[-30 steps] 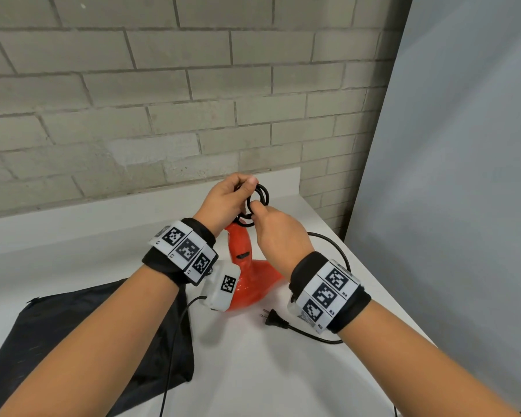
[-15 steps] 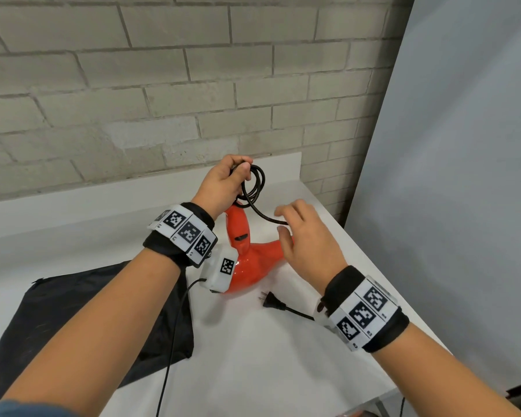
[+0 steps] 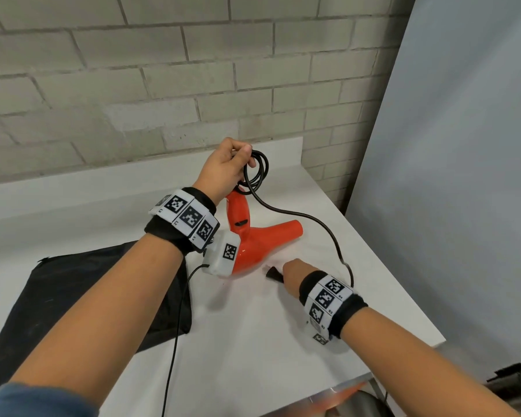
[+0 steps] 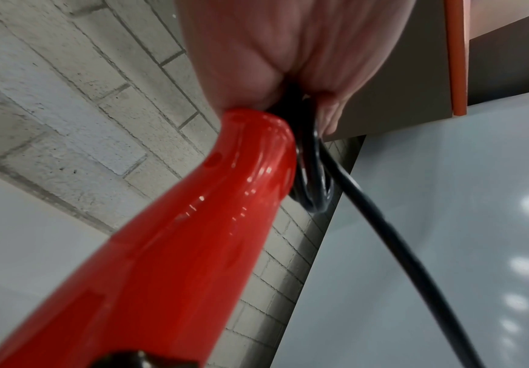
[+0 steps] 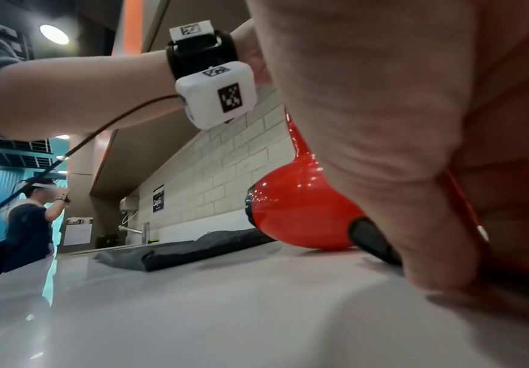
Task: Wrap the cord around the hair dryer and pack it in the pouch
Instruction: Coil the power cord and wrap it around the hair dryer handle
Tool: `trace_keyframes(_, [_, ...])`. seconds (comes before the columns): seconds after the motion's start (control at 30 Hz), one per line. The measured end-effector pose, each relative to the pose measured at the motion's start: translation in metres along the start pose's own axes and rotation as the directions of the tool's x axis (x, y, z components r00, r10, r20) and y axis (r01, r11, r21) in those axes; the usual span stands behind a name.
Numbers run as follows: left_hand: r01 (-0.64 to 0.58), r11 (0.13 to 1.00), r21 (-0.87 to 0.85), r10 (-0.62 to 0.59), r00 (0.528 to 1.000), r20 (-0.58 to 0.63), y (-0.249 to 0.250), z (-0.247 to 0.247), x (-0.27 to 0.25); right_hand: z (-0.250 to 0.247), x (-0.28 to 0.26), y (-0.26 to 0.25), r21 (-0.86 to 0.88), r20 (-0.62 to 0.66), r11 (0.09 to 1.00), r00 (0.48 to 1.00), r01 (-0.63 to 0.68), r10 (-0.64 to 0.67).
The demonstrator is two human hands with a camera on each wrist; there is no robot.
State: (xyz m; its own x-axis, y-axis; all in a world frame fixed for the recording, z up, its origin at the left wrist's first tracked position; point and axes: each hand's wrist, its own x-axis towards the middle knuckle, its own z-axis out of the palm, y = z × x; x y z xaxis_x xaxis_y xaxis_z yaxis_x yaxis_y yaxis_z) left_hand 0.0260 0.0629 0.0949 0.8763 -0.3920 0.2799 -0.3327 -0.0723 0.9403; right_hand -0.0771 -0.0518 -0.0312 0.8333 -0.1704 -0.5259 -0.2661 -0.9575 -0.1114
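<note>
Left hand [image 3: 223, 167]: raised above the worktop near the brick wall, fingers curled round a few coiled loops of black cord [image 3: 257, 173] at the top end of the dryer's handle; the left wrist view shows the loops pinched against the handle tip.
Hair dryer [image 3: 253, 239]: glossy red, its rounded body resting on the white worktop [image 3: 253, 341], handle pointing up into the left hand, nozzle angled toward the right.
Cord: from the coil one loose strand runs down and to the right across the worktop, curving back toward the right wrist.
Plug [image 3: 272, 272]: black, lying on the worktop just in front of the dryer's body.
Right hand [image 3: 294, 273]: lowered to the worktop, fingers closed on the plug; the right wrist view shows the thumb [image 5: 414, 224] pressed against the plug's black body [image 5: 373, 240].
Pouch [image 3: 73, 296]: black fabric, lying flat on the worktop to the left of the dryer, partly under the left forearm.
Background: a pale brick wall [image 3: 133, 85] behind the worktop, a grey panel [image 3: 463, 176] on the right; in the right wrist view a second person [image 5: 33, 224] stands far off.
</note>
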Motion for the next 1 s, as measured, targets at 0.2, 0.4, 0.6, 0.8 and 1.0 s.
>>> trace_keyframes(0.2, [0.004,1.0,-0.025,-0.005,1.0,-0.018,0.0,0.0,-0.002,-0.014,-0.009,0.023,0.368,-0.294,0.93,0.951,0.018,0.098])
trace_keyframes(0.4, [-0.005,1.0,-0.026,0.004,1.0,-0.005,-0.001,0.001,-0.002,-0.054,-0.036,0.022,0.457,-0.731,0.819,0.671,0.347,0.124])
trace_keyframes(0.6, [-0.038,0.999,-0.018,0.037,0.999,-0.009,-0.001,0.0,-0.003,-0.075,-0.047,-0.003,0.269,-0.874,0.785,0.485,0.558,-0.045])
trace_keyframes(0.8, [-0.086,0.995,0.054,0.084,0.996,0.037,-0.001,-0.002,-0.004,-0.089,-0.049,-0.017,0.348,-0.847,0.759,0.532,0.55,0.002])
trace_keyframes(1.0, [-0.117,0.991,0.065,0.115,0.993,0.035,-0.006,-0.003,-0.002,-0.111,-0.049,-0.031,0.396,-0.856,0.773,0.504,0.496,0.115])
